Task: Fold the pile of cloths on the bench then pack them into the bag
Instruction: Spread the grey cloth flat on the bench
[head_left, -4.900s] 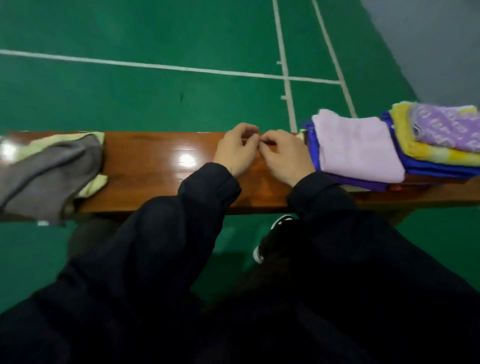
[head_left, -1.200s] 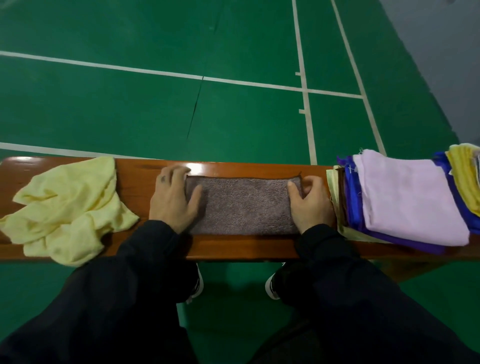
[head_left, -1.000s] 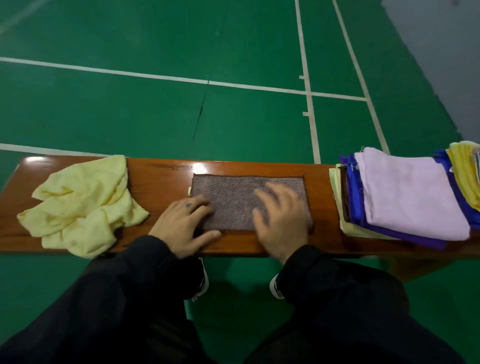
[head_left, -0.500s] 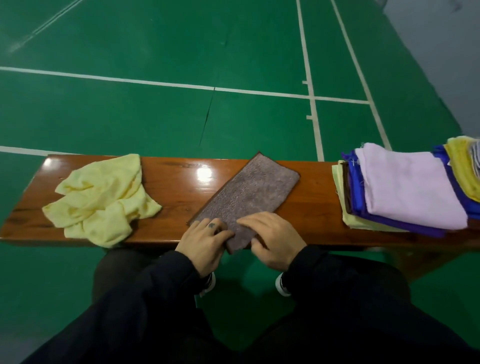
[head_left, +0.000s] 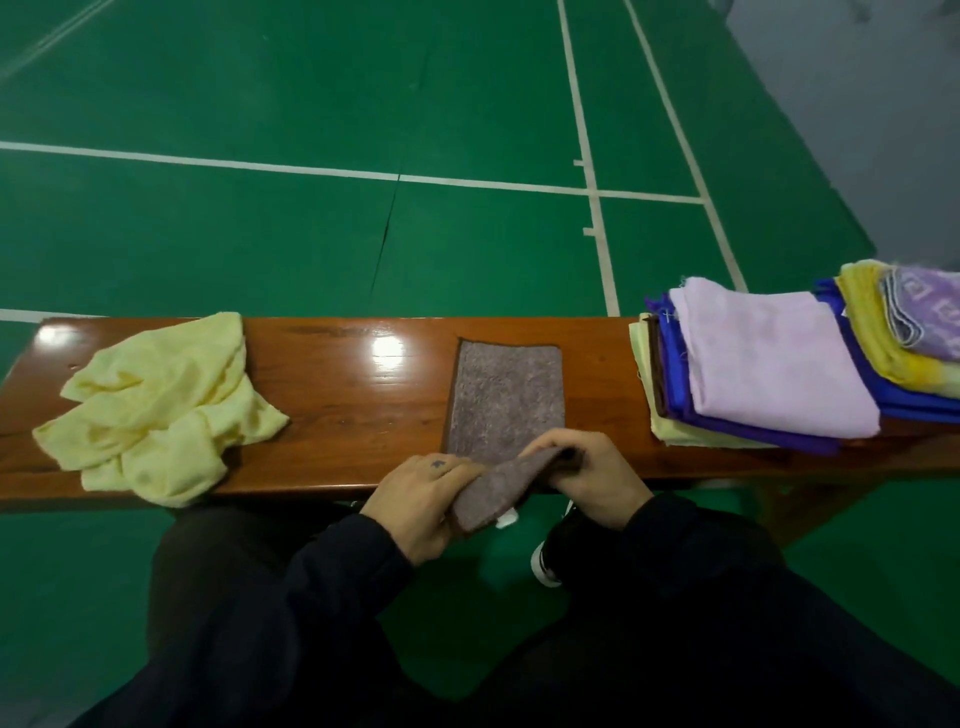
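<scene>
**Brown cloth being held up at its near end**

The brown cloth (head_left: 506, 400) is being held by both hands at the end nearest the person. That end is being lifted off the bench (head_left: 343, 410) and is curling over the front edge. The left hand (head_left: 423, 499) is being kept at the cloth's left corner, with its fingers (head_left: 467, 470) bent round the edge and tucked under the cloth. The right hand (head_left: 592, 475) is being kept at the right corner, with its fingers curled and the cloth being pinched there. The cloth is being stretched between the two hands.

Past the fingertips, the rest of the cloth is lying flat on the bench, reaching away to the far edge.

Well off to the left of the left hand, a crumpled yellow cloth (head_left: 161, 410) is lying on the bench. Off to the right of the right hand, a stack of folded cloths (head_left: 769, 374) is resting, with a pale purple one on top.
</scene>
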